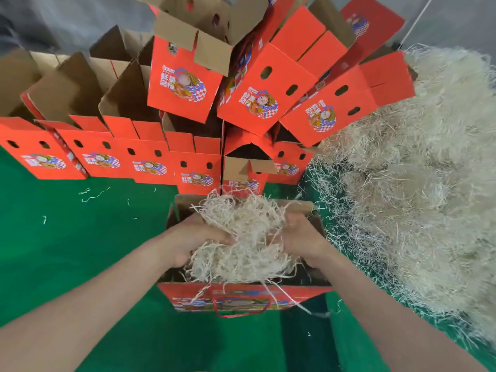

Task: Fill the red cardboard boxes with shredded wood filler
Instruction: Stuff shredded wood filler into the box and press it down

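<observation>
An open red cardboard box [241, 298] with a red cord handle stands on the green floor right in front of me. A wad of pale shredded wood filler [241, 242] sits in its open top, bulging above the rim. My left hand [193, 240] grips the wad from the left, fingers curled into it. My right hand [302, 237] grips it from the right. Both hands are inside the box opening, partly hidden by strands.
A large heap of shredded wood filler [418, 183] covers the floor on the right. A row of open red boxes [150, 159] stands behind, with more red boxes [257, 92] stacked tilted on top. Loose strands lie on the green floor covering [80, 237].
</observation>
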